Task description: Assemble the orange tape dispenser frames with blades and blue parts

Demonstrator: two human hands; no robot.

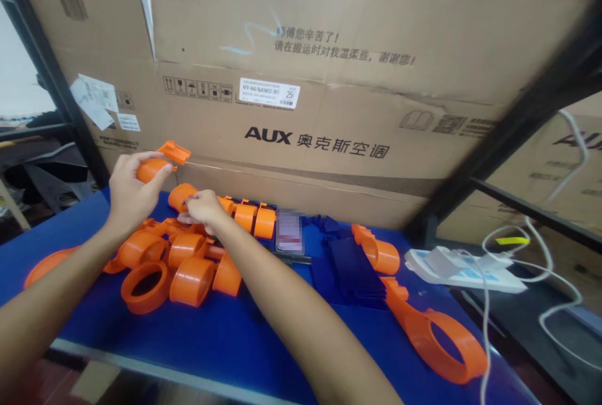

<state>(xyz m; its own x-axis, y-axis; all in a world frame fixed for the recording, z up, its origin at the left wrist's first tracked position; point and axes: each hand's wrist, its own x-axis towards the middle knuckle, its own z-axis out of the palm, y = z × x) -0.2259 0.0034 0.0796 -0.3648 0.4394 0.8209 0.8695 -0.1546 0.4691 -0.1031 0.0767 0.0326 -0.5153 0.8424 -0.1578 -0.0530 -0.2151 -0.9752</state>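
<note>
Raised above the back left of the table, my left hand (133, 189) is closed around an orange plastic ring with a flat tab (151, 170). Lower and to its right, my right hand (203, 209) has its fingers curled at the edge of another orange ring (181, 195), which it appears to grip. Its fingertips are partly hidden. Several similar orange rings (190, 281) lie in a heap below both hands, some under my forearms. A row of orange rings on dark pieces (264, 222) runs to the right of my right hand.
A blue table (282, 355) carries everything. Behind it a large cardboard box (329, 98) forms a wall. To the right are dark blue folded pieces (355, 267), orange parts with a large loop (458, 355), and a white power strip (465, 272) with cables. A phone-like object (290, 231) lies mid-table.
</note>
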